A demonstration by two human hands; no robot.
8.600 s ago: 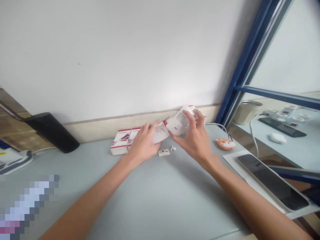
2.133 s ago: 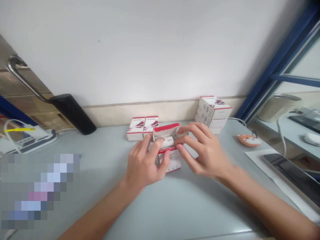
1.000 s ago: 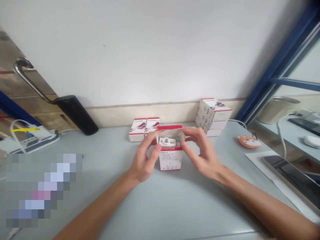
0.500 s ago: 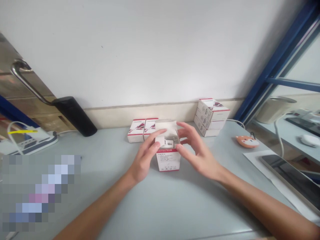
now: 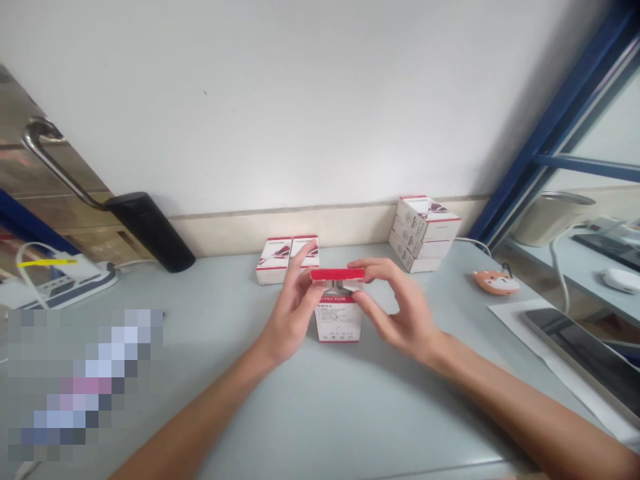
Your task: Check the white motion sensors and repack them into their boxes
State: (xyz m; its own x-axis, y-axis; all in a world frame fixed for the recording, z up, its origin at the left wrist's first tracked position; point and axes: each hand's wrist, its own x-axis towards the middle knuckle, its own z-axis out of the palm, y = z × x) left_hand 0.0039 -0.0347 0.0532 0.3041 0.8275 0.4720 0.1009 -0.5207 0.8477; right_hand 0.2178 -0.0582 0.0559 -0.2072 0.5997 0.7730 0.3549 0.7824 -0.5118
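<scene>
A small white and red detector box (image 5: 337,320) stands upright on the grey table (image 5: 320,413). Its red-edged lid flap (image 5: 337,274) is folded almost level over the top. My left hand (image 5: 293,310) grips the box's left side, fingers curled round it and touching the flap's left end. My right hand (image 5: 400,310) holds the right side, with its fingertips pressing on the flap's right end. What lies inside the box is mostly hidden under the flap.
Two flat matching boxes (image 5: 285,257) lie behind by the wall. A stack of matching boxes (image 5: 425,233) stands at the back right. An orange fox-shaped charm (image 5: 495,282) and a dark tablet (image 5: 585,357) lie right. A black cylinder (image 5: 150,230) leans left.
Half a second ago the lid flap stood up and the white part inside showed. Now both hands have folded the flap down over the top.
</scene>
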